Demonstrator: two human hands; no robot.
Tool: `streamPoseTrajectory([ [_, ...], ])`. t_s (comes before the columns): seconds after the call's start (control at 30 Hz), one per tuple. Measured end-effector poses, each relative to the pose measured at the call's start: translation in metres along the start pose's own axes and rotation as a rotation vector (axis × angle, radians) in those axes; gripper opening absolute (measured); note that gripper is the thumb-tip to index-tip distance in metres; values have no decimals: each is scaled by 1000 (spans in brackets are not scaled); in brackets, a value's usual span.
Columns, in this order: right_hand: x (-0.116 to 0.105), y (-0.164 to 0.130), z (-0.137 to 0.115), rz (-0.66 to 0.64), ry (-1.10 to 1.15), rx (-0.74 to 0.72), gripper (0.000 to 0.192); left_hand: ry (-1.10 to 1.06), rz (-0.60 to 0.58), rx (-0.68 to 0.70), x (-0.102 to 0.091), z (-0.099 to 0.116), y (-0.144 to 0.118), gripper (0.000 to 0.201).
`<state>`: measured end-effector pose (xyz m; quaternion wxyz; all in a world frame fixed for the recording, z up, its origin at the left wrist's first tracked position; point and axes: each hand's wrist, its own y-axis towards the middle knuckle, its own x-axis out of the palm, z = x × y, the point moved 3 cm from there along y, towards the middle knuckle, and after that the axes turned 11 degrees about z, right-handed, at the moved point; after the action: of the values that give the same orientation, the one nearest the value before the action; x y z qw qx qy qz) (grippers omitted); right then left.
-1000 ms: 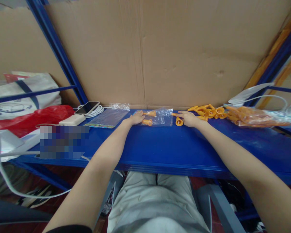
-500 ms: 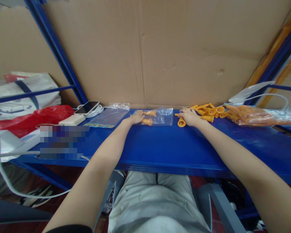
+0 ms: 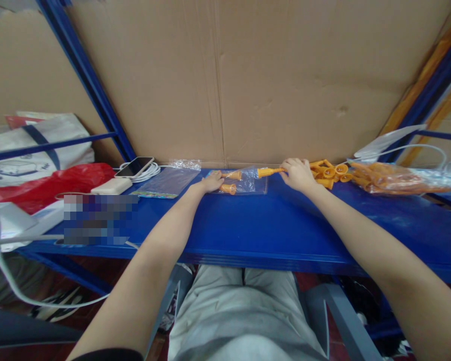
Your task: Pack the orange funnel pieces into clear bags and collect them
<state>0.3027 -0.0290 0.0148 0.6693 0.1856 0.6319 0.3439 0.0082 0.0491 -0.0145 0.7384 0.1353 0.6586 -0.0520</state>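
My left hand (image 3: pixel 212 181) rests on the left end of a small clear plastic bag (image 3: pixel 248 181) lying on the blue shelf (image 3: pixel 270 225). Two orange trumpet-shaped plastic pieces (image 3: pixel 229 188) lie at that end of the bag. My right hand (image 3: pixel 297 174) grips another orange piece (image 3: pixel 268 172) and holds it level, its wide end at the bag's right edge. A loose heap of the same orange pieces (image 3: pixel 328 171) lies just right of my right hand.
A bag full of orange pieces (image 3: pixel 393 179) lies far right with white cable over it. Left of the small bag sit a stack of clear bags (image 3: pixel 167 181), a phone (image 3: pixel 134 167), a white power bank (image 3: pixel 111 186) and a red bag (image 3: pixel 48 183). Cardboard closes the back.
My right hand drew back toward the heap, then picked up an orange piece and now holds it pointing at the bag's right edge. The piece lying before the hand is gone. My left hand stayed put.
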Motion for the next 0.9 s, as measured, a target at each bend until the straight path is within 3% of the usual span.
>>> streamPoseTrajectory([
  [0.33, -6, -1, -24, -105, -89, -48, 34, 34, 127, 43, -2, 9, 2, 56],
  [0.53, -12, 0, -36, -191, -128, -77, 37, -3, 129, 171, -3, 18, -2, 50],
  [0.77, -21, -2, -56, -297, -134, -63, 39, -200, 156, 205, 0, 17, 3, 43],
  [0.9, -23, -3, -65, -333, -99, -131, 37, -333, 167, 216, 1, 19, 2, 40],
])
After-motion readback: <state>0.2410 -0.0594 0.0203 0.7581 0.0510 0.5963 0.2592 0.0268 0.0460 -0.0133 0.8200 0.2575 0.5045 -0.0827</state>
